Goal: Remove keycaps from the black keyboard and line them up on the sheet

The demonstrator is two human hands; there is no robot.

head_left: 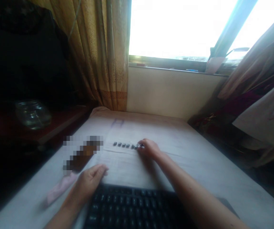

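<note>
Pink cloth: the cloth (pixel 61 188) lies at the far left, beside the left wrist; it looks soft and limp.
Brown item: partly masked, the brown item (pixel 85 157) lies just beyond the left hand; what it is, I cannot tell.
Left hand: the left hand (pixel 92 176) is near the sheet, fingers loosely curled and thumb close to the forefinger; whether anything is between them, I cannot tell.
Keyboard: the dark keyboard (pixel 127 206) lies between the forearms, partly under the right one in view; probably stiff, fairly light for its size, and best held by its two short ends.
Small dark pieces, handling: the pieces (pixel 124 145) look hard and very light, likely smooth enough to slip from a fingertip and too stiff to crush; the side edges seem the best hold, between thumb and forefinger.
Small dark pieces, place: they form a row on the pale sheet (pixel 175 133), beyond the keyboard; the leftmost are well apart from both hands, the rightmost are at the right fingertips.
Right hand: the right hand (pixel 150 149) reaches over the row's right end, thumb and fingers drawn together around or against a dark piece; blur hides whether it is pinched or only touched.
</note>
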